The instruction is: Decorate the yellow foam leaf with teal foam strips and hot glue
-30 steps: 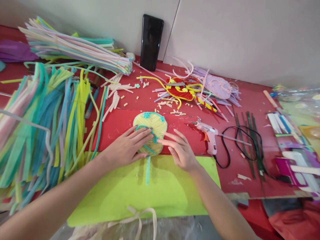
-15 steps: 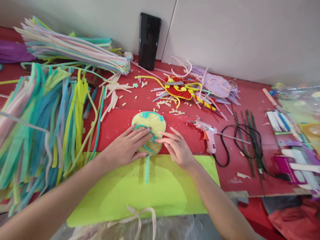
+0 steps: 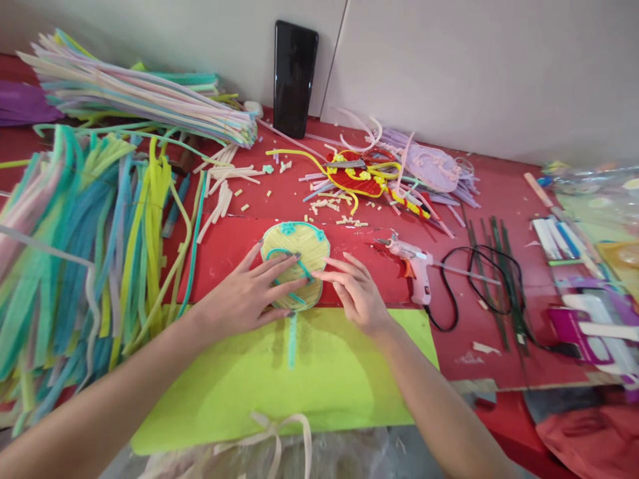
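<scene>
A round, pale yellow pipe-cleaner fan [image 3: 314, 243] with a teal rim, teal flowers and a teal handle [image 3: 292, 342] lies in front of me. My left hand [image 3: 244, 293] rests across its left side, fingers spread over a curved teal pipe cleaner that they partly hide. At the right edge is my right hand [image 3: 357, 289], its fingers stretched out and slightly apart. Its fingertips are by a short teal strip [image 3: 303, 268] on the fan; whether they touch it I cannot tell.
Bundled pipe cleaners [image 3: 84, 253] fill the left side. A pink glue gun [image 3: 417, 266] with a black cord lies to the right. Scissors [image 3: 349, 163] rest on a red and yellow fan [image 3: 354, 179] behind. A black phone [image 3: 295, 80] leans on the wall. A lime-green sheet [image 3: 339, 379] covers the front.
The fingers of my left hand have spread wider, showing more of the fan between them. My right hand has barely moved, and the view has shifted slightly.
</scene>
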`<action>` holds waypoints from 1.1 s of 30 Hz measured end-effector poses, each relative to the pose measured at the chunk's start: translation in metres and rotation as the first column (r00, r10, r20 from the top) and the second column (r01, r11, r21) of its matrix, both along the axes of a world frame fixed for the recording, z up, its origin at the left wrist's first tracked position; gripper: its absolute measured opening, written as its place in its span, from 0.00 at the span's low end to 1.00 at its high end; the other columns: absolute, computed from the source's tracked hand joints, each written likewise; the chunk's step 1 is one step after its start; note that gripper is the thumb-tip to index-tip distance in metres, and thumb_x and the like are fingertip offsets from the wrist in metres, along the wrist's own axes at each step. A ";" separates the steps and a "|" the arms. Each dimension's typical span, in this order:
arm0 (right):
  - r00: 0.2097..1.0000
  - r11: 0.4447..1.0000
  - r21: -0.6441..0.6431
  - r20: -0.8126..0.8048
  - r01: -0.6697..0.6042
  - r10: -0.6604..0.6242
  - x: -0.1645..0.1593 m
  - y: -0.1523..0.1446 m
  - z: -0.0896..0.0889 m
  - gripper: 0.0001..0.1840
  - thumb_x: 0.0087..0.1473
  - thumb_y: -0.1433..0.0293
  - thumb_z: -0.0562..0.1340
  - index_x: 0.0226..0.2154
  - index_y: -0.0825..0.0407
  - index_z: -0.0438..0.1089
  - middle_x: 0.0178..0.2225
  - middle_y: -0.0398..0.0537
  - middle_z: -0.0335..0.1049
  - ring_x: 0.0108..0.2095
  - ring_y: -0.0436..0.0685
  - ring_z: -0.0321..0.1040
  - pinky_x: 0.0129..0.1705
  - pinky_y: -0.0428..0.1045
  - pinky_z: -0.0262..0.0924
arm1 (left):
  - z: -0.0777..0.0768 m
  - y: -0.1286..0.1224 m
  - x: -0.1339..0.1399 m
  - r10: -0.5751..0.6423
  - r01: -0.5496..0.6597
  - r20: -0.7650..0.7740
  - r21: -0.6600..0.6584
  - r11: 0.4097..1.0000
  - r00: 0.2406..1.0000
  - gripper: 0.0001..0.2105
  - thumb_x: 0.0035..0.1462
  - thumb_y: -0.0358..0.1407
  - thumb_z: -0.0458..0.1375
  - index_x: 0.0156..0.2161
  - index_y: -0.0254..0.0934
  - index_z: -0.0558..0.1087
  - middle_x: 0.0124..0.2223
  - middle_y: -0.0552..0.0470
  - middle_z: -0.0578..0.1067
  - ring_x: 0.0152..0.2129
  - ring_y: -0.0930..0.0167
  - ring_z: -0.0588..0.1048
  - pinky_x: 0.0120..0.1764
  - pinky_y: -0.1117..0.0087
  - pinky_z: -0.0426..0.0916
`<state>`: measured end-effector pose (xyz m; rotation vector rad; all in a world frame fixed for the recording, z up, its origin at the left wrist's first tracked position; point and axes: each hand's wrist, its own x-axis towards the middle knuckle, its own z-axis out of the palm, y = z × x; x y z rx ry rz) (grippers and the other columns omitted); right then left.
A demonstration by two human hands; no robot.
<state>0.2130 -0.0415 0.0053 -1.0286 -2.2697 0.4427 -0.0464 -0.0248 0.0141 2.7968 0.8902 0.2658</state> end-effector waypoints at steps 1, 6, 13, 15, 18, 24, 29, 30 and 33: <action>1.000 1.000 0.002 0.007 -0.005 0.005 0.000 0.000 -0.001 0.18 0.62 0.76 0.49 0.52 0.48 0.61 0.48 0.46 0.73 0.58 0.53 0.60 0.63 0.59 0.49 | 0.000 0.000 0.000 -0.001 0.001 0.003 0.001 1.000 1.000 0.24 0.62 0.48 0.47 0.61 0.46 0.59 0.65 0.43 0.56 0.60 0.58 0.59 0.61 0.44 0.43; 0.999 1.000 0.011 0.046 -0.011 0.010 0.000 0.000 -0.003 0.19 0.62 0.75 0.49 0.53 0.47 0.61 0.48 0.44 0.73 0.58 0.52 0.59 0.64 0.59 0.48 | -0.002 0.001 0.000 -0.003 0.003 0.022 0.004 1.000 1.000 0.24 0.62 0.48 0.47 0.61 0.46 0.59 0.65 0.44 0.57 0.60 0.59 0.60 0.61 0.44 0.41; 0.988 0.996 0.076 0.146 -0.052 0.040 0.010 -0.001 0.001 0.21 0.61 0.73 0.53 0.56 0.47 0.61 0.55 0.44 0.67 0.61 0.55 0.55 0.64 0.60 0.47 | -0.001 0.001 0.001 0.000 0.000 0.000 0.012 1.000 1.000 0.22 0.63 0.47 0.48 0.60 0.46 0.61 0.64 0.42 0.59 0.59 0.58 0.61 0.60 0.43 0.44; 0.983 0.995 0.087 0.180 -0.043 0.027 0.012 0.000 0.003 0.21 0.60 0.71 0.55 0.55 0.45 0.62 0.56 0.44 0.66 0.61 0.56 0.54 0.64 0.61 0.47 | -0.001 0.002 0.001 0.001 -0.001 0.005 0.008 1.000 1.000 0.22 0.62 0.47 0.49 0.60 0.46 0.61 0.64 0.43 0.59 0.59 0.58 0.61 0.60 0.43 0.44; 0.980 0.998 0.067 0.196 -0.022 0.008 0.013 0.000 0.003 0.19 0.59 0.70 0.56 0.53 0.43 0.66 0.56 0.45 0.65 0.61 0.58 0.53 0.64 0.61 0.49 | -0.001 0.002 0.001 -0.003 0.003 -0.002 0.004 1.000 1.000 0.23 0.62 0.48 0.49 0.60 0.47 0.61 0.65 0.44 0.58 0.59 0.58 0.61 0.60 0.42 0.43; 0.974 0.996 0.082 0.226 -0.019 0.000 0.011 0.001 0.001 0.18 0.58 0.69 0.57 0.51 0.42 0.68 0.55 0.46 0.65 0.61 0.58 0.54 0.63 0.62 0.50 | -0.001 0.002 0.000 0.000 0.000 -0.006 0.010 1.000 1.000 0.22 0.62 0.46 0.49 0.60 0.47 0.61 0.64 0.44 0.58 0.59 0.58 0.61 0.60 0.42 0.44; 0.967 0.991 0.132 0.255 -0.037 0.002 0.012 0.000 -0.001 0.18 0.58 0.69 0.57 0.51 0.43 0.68 0.54 0.47 0.67 0.60 0.58 0.56 0.63 0.61 0.51 | 0.000 0.002 0.001 -0.006 0.007 -0.031 0.031 0.999 0.999 0.22 0.63 0.46 0.48 0.60 0.47 0.61 0.65 0.44 0.56 0.60 0.59 0.60 0.60 0.43 0.43; 0.968 0.990 0.135 0.252 -0.032 -0.003 0.011 0.000 -0.001 0.17 0.58 0.69 0.57 0.51 0.44 0.69 0.54 0.47 0.67 0.60 0.58 0.56 0.63 0.61 0.50 | -0.001 0.002 0.001 -0.006 0.007 -0.028 0.031 0.999 1.000 0.22 0.62 0.46 0.48 0.60 0.47 0.61 0.65 0.44 0.56 0.60 0.59 0.60 0.60 0.43 0.43; 0.970 0.991 0.128 0.245 -0.038 0.005 0.009 0.000 -0.001 0.20 0.59 0.69 0.57 0.54 0.45 0.65 0.56 0.46 0.66 0.61 0.57 0.55 0.64 0.60 0.49 | -0.002 0.002 0.001 -0.007 0.008 -0.021 0.027 1.000 1.000 0.22 0.62 0.47 0.49 0.60 0.47 0.61 0.65 0.44 0.57 0.60 0.59 0.60 0.60 0.43 0.44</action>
